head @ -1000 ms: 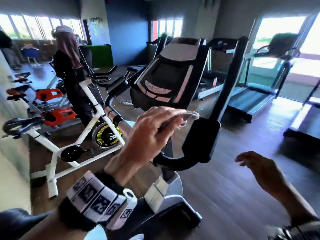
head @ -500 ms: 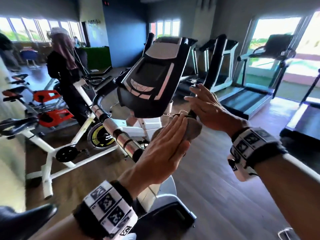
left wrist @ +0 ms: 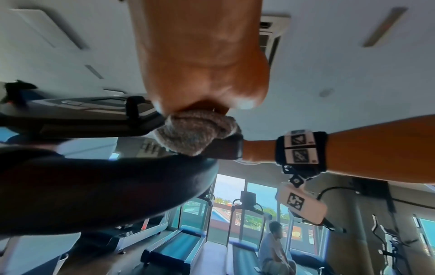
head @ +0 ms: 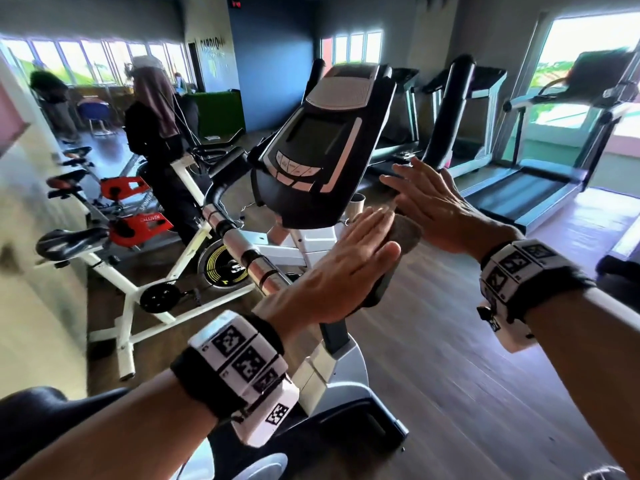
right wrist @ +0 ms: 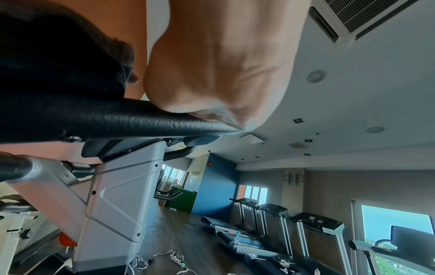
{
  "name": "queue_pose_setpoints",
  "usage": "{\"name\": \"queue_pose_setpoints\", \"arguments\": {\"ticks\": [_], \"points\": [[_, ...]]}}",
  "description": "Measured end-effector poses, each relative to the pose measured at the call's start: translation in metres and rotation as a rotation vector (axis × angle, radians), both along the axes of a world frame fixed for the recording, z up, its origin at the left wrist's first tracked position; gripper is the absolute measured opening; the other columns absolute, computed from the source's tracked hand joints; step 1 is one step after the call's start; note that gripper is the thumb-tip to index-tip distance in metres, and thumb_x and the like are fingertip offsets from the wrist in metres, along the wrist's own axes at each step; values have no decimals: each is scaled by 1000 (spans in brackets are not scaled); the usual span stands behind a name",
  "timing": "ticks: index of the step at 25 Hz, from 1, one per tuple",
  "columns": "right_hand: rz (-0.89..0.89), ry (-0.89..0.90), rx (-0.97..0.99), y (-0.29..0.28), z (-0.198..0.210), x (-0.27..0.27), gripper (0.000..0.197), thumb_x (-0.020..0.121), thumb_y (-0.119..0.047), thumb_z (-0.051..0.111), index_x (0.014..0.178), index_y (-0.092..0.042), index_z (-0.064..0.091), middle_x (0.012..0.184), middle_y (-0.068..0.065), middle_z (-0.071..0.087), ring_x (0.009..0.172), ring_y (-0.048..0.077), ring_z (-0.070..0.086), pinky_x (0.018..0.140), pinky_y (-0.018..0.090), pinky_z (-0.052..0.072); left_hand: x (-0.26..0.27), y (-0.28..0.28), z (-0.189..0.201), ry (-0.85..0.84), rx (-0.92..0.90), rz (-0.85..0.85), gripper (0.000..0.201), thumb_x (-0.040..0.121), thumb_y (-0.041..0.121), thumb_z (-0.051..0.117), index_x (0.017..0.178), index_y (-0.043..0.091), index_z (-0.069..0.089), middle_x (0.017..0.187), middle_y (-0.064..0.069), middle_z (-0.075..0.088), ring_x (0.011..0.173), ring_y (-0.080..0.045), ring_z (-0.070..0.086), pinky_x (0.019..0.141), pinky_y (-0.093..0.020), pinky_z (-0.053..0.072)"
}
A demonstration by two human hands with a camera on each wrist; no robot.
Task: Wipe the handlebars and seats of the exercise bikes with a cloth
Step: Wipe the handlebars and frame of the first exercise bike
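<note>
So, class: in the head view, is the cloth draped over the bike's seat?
No, the cloth is pressed between both hands at the handlebar.

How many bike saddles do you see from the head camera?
4 black padded saddles: one in the bottom-left corner, three lined up along the left side, near, middle, far. More may hide behind the standing person.

a coarse, nubby grey cloth (left wrist: pixel 195 135) meets the matt, leather-grained black handlebar (right wrist: pixel 141 119); the console (head: pixel 318 147) is glossy black plastic, the handlebar's sensor bands (head: pixel 263 271) polished metal, the floor (head: pixel 467 375) wood-grained.
</note>
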State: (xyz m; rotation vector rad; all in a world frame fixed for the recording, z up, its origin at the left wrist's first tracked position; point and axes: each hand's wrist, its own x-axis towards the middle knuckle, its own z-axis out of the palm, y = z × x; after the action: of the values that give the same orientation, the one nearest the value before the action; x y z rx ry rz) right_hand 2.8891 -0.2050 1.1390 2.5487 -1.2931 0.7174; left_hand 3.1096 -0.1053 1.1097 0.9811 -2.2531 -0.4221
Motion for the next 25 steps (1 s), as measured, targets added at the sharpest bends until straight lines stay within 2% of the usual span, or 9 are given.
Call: {"name": "queue_pose_setpoints", "arguments": {"ticks": [3,4,6,10,13,16,20,23,25], "points": [[-92,99,91,3,9,0,81,92,-63,0,163,-26,16,171,-8,9,154,1,-9,122,39,-13,-1,-11,-1,123,-234,-89,45,109,24,36,149,6,49,155,-8,46,147,-18,37,121,-44,30],[-108,118,83,3,9,0,83,91,-63,-1,164,-25,13,171,-8,5,153,0,-13,120,38,-15,-2,-17,-5,108,-257,-90,42,109,21,38,145,7,54,150,-7,51,143,-19,42,118,-45,33],[-110,91,49,-1,6,0,80,93,-62,0,163,-26,16,171,-7,5,151,-1,-16,120,39,-14,-8,-31,-5,60,-226,-8,43,109,28,35,142,11,57,141,-2,56,134,-16,47,114,-44,36],[-94,42,63,-6,2,0,68,99,-55,9,159,-27,24,169,-8,12,155,5,-7,123,48,-7,-27,-27,5,-15,-157,249,51,105,41,28,142,15,53,132,0,54,124,-18,46,111,-43,36],[-78,51,48,-5,2,0,60,104,-47,18,158,-22,26,168,-3,15,157,12,-5,123,53,-2,-26,-11,-5,-34,-268,165,54,107,41,30,151,12,43,146,-5,49,135,-20,43,116,-40,32],[-88,51,49,0,1,2,54,110,-41,31,159,-18,25,168,-1,15,157,15,-5,123,55,-2,-24,-20,1,63,-111,134,56,108,41,33,156,12,32,157,-4,41,145,-16,34,121,-36,26],[-73,-21,68,0,0,4,74,98,-60,11,157,-19,25,166,-3,19,156,11,-2,123,55,-2,-35,-3,-9,109,-176,270,52,105,43,30,141,9,46,140,-5,47,129,-20,45,114,-42,35],[-74,-11,54,-3,0,4,80,94,-64,7,156,-19,28,165,-3,20,156,13,0,122,57,1,-26,4,-14,71,-222,173,55,106,40,31,147,6,45,147,-9,48,137,-23,42,117,-33,27],[-100,26,51,-2,2,6,81,93,-64,5,154,-18,30,164,-2,21,156,13,0,121,58,3,-26,-20,-4,40,-124,189,61,104,42,29,149,5,43,152,-11,45,143,-24,37,122,-36,23]]}}
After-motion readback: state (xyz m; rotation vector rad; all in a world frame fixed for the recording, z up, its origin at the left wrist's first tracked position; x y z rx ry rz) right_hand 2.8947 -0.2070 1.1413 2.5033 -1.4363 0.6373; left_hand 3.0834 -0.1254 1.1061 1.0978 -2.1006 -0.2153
